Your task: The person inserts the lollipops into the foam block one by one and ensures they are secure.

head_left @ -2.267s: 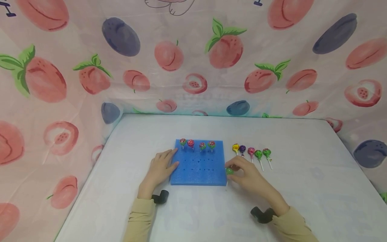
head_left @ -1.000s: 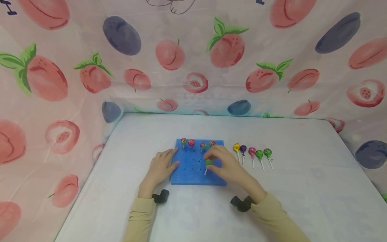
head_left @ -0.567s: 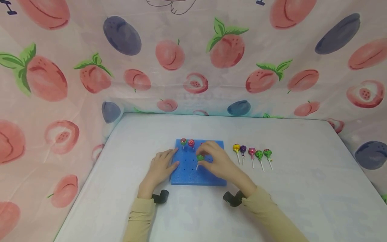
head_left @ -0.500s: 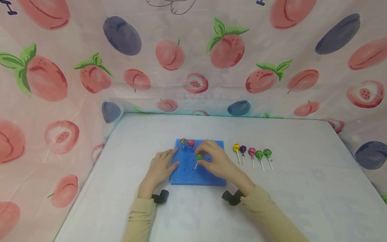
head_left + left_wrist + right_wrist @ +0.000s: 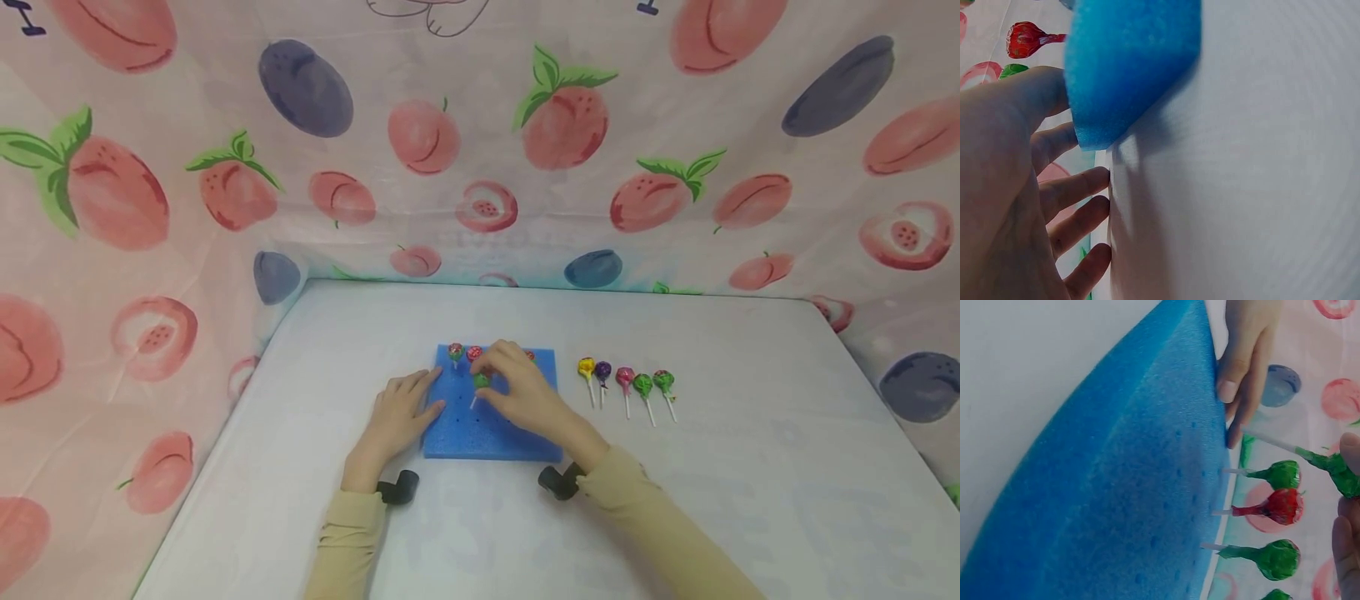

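My right hand (image 5: 521, 392) pinches a green-wrapped lollipop (image 5: 481, 381) by its candy head, over the blue foam board (image 5: 487, 440). The lollipop's white stick slants down and left; in the right wrist view the held lollipop (image 5: 1335, 470) shows its stick tip apart from the foam. My left hand (image 5: 396, 418) rests against the board's left edge, fingers extended, thumb on top. Along the far edge stand lollipops stuck in the foam, among them a red-and-green one (image 5: 455, 351) and a red one (image 5: 474, 353); my right hand partly hides the others. Small holes dot the board.
Right of the board, a row of lollipops lies on the white table (image 5: 750, 500): yellow (image 5: 586, 366), purple (image 5: 603, 369), pink (image 5: 625, 377) and two green ones (image 5: 642, 383). Peach-patterned cloth (image 5: 480, 125) hangs behind and at the sides.
From the board's right edge my right hand has carried the green lollipop leftward over the foam, and slightly toward the far row in the last half second. The left hand stays put.
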Demonstrator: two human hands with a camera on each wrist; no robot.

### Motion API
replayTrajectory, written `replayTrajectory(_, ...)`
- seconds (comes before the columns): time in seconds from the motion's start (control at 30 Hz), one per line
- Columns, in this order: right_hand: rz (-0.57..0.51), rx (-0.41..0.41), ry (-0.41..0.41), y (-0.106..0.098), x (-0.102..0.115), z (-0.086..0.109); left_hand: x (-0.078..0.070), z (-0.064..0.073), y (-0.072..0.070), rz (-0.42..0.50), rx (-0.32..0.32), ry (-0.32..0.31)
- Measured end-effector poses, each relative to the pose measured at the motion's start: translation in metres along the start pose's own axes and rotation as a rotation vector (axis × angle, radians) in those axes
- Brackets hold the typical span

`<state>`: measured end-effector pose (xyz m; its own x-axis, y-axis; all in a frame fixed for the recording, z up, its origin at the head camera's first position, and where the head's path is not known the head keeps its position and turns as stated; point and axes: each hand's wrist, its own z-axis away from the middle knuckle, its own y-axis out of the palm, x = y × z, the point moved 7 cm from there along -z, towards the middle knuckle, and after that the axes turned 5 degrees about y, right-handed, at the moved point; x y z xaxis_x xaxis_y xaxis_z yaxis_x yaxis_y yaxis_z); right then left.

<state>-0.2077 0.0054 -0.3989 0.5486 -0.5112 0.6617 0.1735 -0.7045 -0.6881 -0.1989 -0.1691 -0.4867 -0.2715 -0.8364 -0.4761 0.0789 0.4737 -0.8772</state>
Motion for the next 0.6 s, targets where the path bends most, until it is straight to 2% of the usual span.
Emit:
replayTrajectory(0.27,0.063,-0.038,-0.070,0.007,-0.001,-0.005,0.000,0.000,0.001,0.009,-0.005,-0.003)
replayTrajectory(0.6,0.143,-0.041,-0.146,0.016,0.000,-0.011,-0.002,0.000,-0.001,0.021,0.005,-0.010)
